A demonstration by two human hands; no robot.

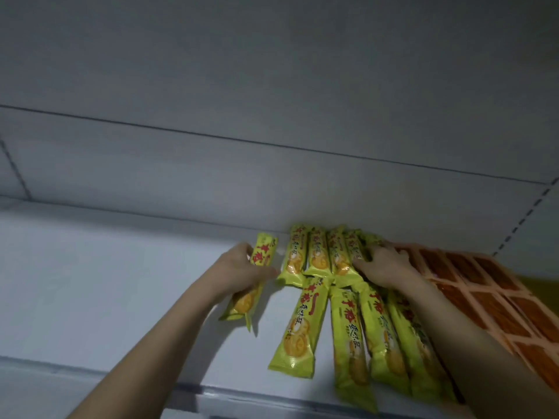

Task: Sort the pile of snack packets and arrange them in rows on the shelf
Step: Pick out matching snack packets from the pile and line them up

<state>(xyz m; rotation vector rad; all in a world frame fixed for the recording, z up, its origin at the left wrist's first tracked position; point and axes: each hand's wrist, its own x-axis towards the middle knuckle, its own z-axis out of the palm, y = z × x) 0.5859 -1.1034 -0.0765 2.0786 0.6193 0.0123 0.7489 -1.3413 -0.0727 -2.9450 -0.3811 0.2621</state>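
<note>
Ten yellow-green packets show on the white shelf [121,282]. Your left hand [242,272] grips one packet [252,278], fingers curled round its middle, apart from the others. Just right of that hand, five packets form a back row [317,252] against the rear wall; your right hand [382,264] presses flat on that row's right end, fingers spread. Four more lie in a front row [351,337] between your forearms, the leftmost tilted. Right of your right hand sits one block of orange-red packs [490,285].
</note>
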